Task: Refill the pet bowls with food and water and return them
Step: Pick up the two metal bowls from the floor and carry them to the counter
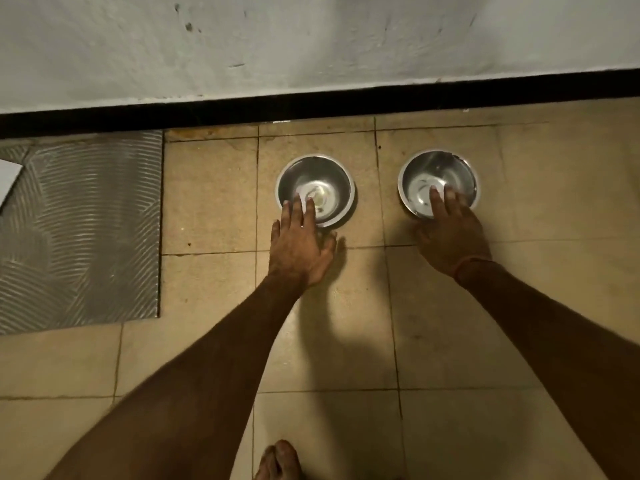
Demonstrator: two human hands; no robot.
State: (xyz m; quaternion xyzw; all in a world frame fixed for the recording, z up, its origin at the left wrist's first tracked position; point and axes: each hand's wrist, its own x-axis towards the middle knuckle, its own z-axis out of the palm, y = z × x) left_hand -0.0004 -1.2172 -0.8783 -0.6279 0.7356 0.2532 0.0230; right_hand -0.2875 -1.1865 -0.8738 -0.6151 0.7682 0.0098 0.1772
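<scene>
Under our fingertips sat two steel bowls, left bowl (315,188) and right bowl (438,181), on the floor. Left hand (299,244) and right hand (450,233) were spread, gripping nothing yet. Probably light, slick; we'd pinch the rims.

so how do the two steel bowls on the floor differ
The left bowl shows a yellowish patch at its bottom; the right bowl shows only pale glare. The left hand reaches the left bowl's near rim, the right hand the right bowl's. Both look alike: round, shiny, upright, near the wall.
</scene>
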